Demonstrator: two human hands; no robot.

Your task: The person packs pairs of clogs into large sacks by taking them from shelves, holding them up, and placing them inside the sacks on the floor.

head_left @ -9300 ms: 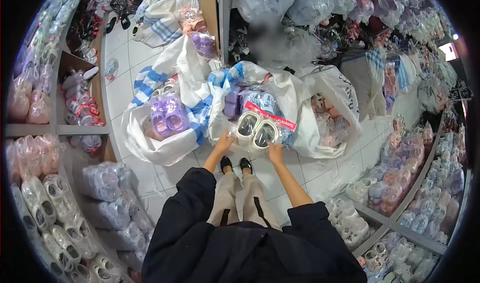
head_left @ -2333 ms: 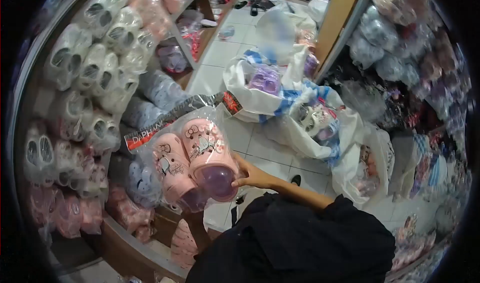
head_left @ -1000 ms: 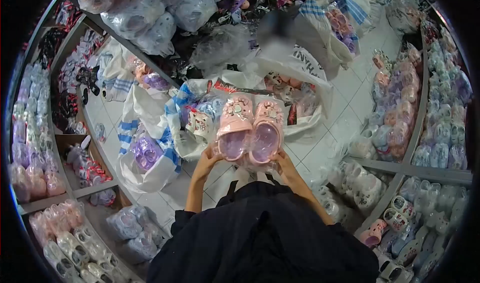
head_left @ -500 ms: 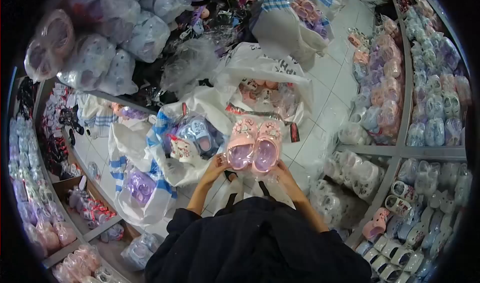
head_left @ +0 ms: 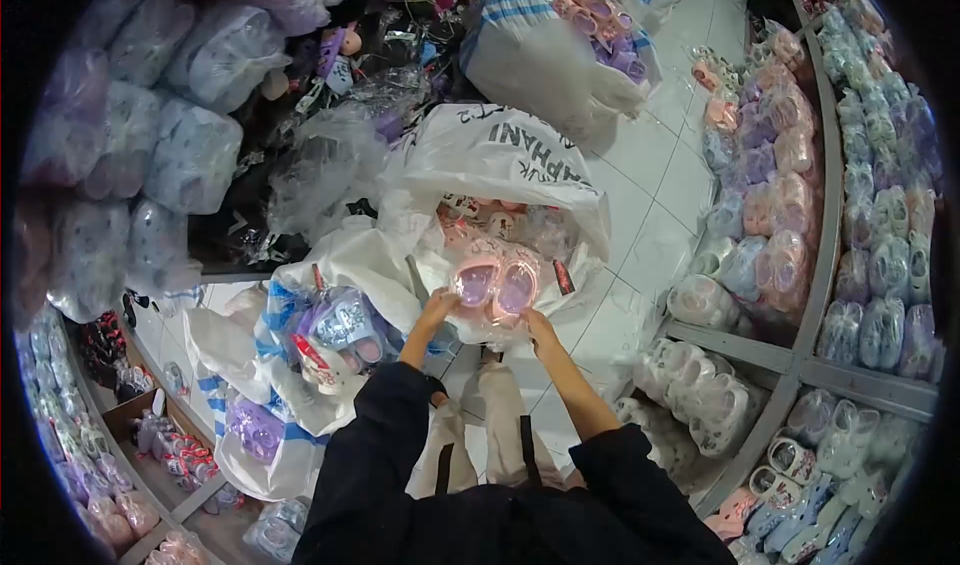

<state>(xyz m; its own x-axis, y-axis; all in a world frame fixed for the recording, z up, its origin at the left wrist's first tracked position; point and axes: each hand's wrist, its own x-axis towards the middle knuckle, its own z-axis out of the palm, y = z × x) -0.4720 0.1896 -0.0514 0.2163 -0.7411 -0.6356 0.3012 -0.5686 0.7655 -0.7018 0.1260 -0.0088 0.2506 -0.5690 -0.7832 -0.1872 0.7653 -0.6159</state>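
A pair of pink clogs (head_left: 497, 283) in a clear plastic bag is stretched between my two hands, over the near edge of a white sack (head_left: 590, 205) with black lettering. My left hand (head_left: 437, 310) is closed on the bag's left lower side, and my right hand (head_left: 539, 327) grips its right lower corner. Inside that sack lie other bagged pink and white pairs (head_left: 495, 217). Just left, a second sack (head_left: 385, 265) holds light blue clogs (head_left: 348, 330) and a white pair with red (head_left: 322, 365).
Purple clogs (head_left: 255, 427) lie in a blue-striped sack at the left. A fuller sack (head_left: 530, 65) stands beyond. Shelves of bagged shoes (head_left: 780, 175) run along the right, with a grey divider (head_left: 800, 365). Bagged shoes (head_left: 200, 155) hang at the upper left.
The pink clogs, earlier picked up near the left shelves, have moved forward from in front of the lettered sack to over its opening. Both hands still hold their bag.
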